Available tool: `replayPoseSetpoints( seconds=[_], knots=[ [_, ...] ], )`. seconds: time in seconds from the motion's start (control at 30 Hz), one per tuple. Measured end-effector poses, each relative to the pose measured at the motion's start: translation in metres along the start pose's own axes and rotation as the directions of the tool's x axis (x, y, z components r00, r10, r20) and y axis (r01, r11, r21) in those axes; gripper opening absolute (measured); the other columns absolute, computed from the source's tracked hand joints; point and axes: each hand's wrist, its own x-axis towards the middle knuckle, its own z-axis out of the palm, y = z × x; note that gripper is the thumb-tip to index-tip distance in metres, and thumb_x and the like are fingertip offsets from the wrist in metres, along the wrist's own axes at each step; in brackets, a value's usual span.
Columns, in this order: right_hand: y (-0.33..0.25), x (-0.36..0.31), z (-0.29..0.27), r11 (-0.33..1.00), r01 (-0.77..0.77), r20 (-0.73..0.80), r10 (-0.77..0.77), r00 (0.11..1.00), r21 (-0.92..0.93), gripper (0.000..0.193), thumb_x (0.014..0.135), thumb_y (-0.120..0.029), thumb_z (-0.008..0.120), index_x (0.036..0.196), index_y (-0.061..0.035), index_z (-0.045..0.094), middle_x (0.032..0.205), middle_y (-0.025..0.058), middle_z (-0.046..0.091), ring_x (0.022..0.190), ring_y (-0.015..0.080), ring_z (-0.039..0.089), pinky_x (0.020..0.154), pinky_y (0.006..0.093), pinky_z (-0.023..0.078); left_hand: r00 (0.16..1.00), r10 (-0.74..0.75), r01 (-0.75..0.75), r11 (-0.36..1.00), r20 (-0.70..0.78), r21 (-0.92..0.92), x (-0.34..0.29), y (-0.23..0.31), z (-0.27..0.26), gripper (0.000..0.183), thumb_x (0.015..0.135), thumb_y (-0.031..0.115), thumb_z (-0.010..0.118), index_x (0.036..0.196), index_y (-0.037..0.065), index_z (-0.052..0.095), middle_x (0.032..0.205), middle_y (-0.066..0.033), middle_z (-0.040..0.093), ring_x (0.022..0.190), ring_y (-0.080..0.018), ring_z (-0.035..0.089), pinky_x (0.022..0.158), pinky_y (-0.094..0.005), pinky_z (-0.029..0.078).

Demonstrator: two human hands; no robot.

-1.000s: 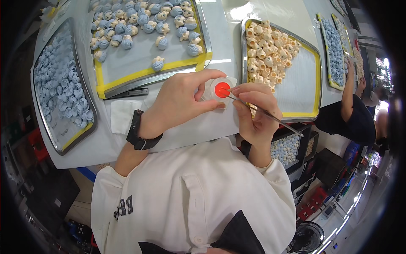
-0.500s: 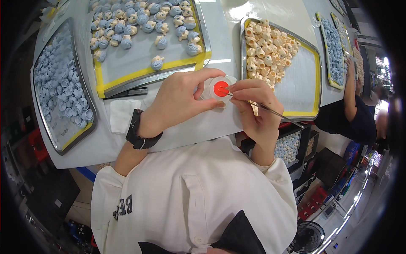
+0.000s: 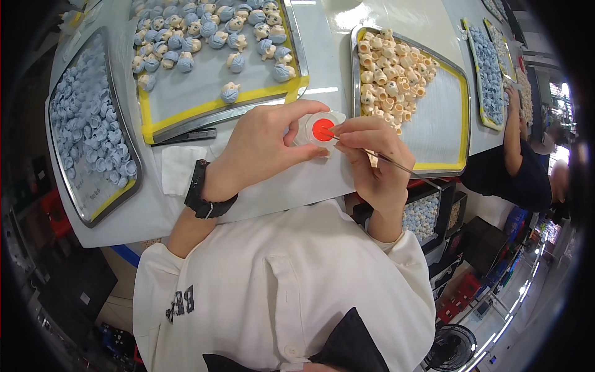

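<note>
My left hand [image 3: 260, 142] is closed around a small clear jar [image 3: 310, 124], thumb and fingers on opposite sides of it. Bright red-orange material [image 3: 321, 129] fills the jar's round opening. In my right hand [image 3: 381, 158], a thin metal rod-like tool [image 3: 403, 166] is pinched between thumb and fingers. Its front tip is at the red-orange material, and its bent back end sticks out to the right. Whether the tip is dipped in or only touching, I cannot tell.
Beyond my left hand is a yellow-taped tray [image 3: 186, 102] of small blue-haired doll heads. A tray [image 3: 443, 118] of cream head pieces stands right, another [image 3: 93, 208] of blue pieces left. A white cloth [image 3: 180, 170] lies near my left wrist. A co-worker [image 3: 511, 167] is at the far right.
My right hand and the tool have shifted very slightly, the tool's back end moving a little left. The left hand and jar look the same.
</note>
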Motion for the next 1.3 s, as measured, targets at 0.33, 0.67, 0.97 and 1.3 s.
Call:
replayPoseSetpoints(
  seconds=[0.33, 0.67, 0.97, 1.3],
  knots=[
    [0.002, -0.001, 0.0, 1.0, 0.029, -0.008, -0.029, 1.0, -0.007, 0.028, 0.067, 0.016, 0.067, 0.089, -0.0001, 0.059, 0.082, 0.0128, 0.063, 0.07, 0.025, 0.061, 0.058, 0.0297, 0.049, 1.0, -0.003, 0.003, 1.0, 0.001, 0.004, 0.0, -0.001, 0.001, 0.055, 0.066, 0.014, 0.08, 0.118, 0.011, 0.062, 0.056, 0.0015, 0.038, 0.052, -0.008, 0.037, 0.049, -0.0241, 0.031],
    [0.011, -0.008, 0.002, 0.989, 0.151, -0.09, -0.15, 0.985, 0.0, 0.036, 0.061, 0.019, 0.064, 0.092, 0.0013, 0.06, 0.086, 0.015, 0.065, 0.075, 0.0257, 0.064, 0.062, 0.0308, 0.052, 1.0, -0.005, 0.005, 1.0, 0.003, 0.0, 0.0, -0.001, 0.0, 0.055, 0.065, 0.01, 0.077, 0.118, 0.011, 0.062, 0.055, 0.0012, 0.039, 0.051, -0.0081, 0.037, 0.049, -0.0239, 0.032],
    [0.005, -0.01, 0.004, 0.998, 0.053, -0.11, -0.05, 0.993, 0.031, 0.024, 0.073, 0.011, 0.069, 0.092, -0.0005, 0.059, 0.086, 0.0146, 0.066, 0.076, 0.0245, 0.064, 0.065, 0.0286, 0.051, 1.0, -0.008, 0.008, 1.0, -0.001, 0.003, -0.002, 0.0, -0.001, 0.056, 0.066, 0.012, 0.079, 0.119, 0.011, 0.062, 0.055, 0.0017, 0.038, 0.051, -0.0079, 0.036, 0.049, -0.0236, 0.031],
    [0.012, -0.013, 0.004, 0.996, 0.056, -0.121, -0.048, 0.991, 0.064, 0.026, 0.071, 0.014, 0.068, 0.091, -0.0007, 0.06, 0.087, 0.0146, 0.067, 0.076, 0.0239, 0.065, 0.064, 0.0286, 0.052, 1.0, -0.018, 0.018, 1.0, 0.014, -0.001, 0.0, 0.001, 0.0, 0.056, 0.066, 0.012, 0.078, 0.119, 0.011, 0.061, 0.055, 0.0015, 0.038, 0.051, -0.0081, 0.037, 0.049, -0.0238, 0.031]
  ],
)
